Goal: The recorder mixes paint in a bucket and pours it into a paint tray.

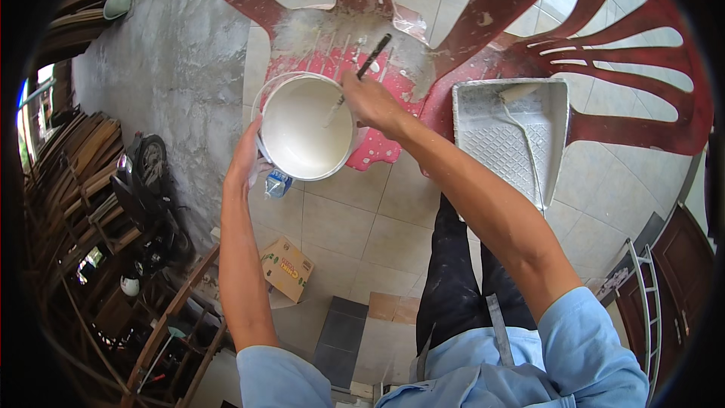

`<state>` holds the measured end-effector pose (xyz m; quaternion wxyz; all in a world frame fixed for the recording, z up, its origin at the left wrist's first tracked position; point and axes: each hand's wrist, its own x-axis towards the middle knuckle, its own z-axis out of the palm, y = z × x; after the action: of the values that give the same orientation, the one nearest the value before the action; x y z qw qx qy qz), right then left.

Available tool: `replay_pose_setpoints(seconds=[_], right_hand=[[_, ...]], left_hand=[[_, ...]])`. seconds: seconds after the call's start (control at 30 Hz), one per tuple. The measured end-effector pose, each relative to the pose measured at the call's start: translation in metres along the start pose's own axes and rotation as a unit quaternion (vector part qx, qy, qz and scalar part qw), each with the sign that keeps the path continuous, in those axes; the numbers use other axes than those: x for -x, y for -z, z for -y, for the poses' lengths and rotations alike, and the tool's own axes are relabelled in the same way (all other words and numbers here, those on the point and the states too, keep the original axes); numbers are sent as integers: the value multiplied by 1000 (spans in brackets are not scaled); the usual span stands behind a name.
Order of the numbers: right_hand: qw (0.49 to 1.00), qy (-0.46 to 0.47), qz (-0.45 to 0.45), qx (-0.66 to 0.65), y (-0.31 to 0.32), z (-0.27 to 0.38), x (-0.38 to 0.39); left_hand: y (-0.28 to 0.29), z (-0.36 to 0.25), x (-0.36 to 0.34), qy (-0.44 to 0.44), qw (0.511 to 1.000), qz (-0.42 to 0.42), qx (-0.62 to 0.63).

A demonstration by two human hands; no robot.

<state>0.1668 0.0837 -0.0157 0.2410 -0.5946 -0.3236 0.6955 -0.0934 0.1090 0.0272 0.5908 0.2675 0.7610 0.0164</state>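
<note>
A white bucket (264, 117) of white paint (302, 125) is at the centre, over the front of a paint-spattered red plastic chair (377, 153). My left hand (243, 155) grips the bucket's left side, its fingers partly hidden behind the wall. At the right rim, my right hand (368, 102) is closed round a slim paintbrush (375, 57) with a black handle. The handle points up and away, while the whitish lower end reaches inside the bucket. Whether its tip touches the paint, I cannot tell.
A paint tray (491, 136) with a small roller (521, 92) rests on a second red chair (642, 125) at right. Below the bucket are a blue-labelled plastic bottle (278, 183) and a cardboard box (287, 268). Stacked wood (75, 159) and a motorbike (143, 196) stand left, a ladder (646, 295) right.
</note>
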Motion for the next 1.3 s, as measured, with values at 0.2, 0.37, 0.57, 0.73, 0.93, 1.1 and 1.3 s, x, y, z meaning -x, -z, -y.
replay_pose_setpoints(seconds=[0.2, 0.37, 0.57, 0.73, 0.93, 1.1, 1.3], right_hand=[[991, -82, 24, -102, -2, 0, 19], [992, -61, -23, -109, -12, -13, 44], [984, -33, -115, -133, -42, -22, 51], [989, 13, -129, -76, -29, -30, 42], [994, -7, -89, -71, 1, -33, 47], [998, 28, -40, 34, 11, -33, 49], [1000, 0, -7, 12, 28, -39, 53]], left_hand=[[13, -13, -2, -6, 998, 9, -58], [-2, -28, 7, -100, 993, -10, -55], [-4, -32, -2, -201, 961, -5, -191], [-1, -27, 12, -177, 962, 2, -206], [-7, -12, 44, -155, 972, 47, -168], [-15, 22, 61, -188, 972, 27, -139], [-33, 39, 78, -197, 976, 1, -90]])
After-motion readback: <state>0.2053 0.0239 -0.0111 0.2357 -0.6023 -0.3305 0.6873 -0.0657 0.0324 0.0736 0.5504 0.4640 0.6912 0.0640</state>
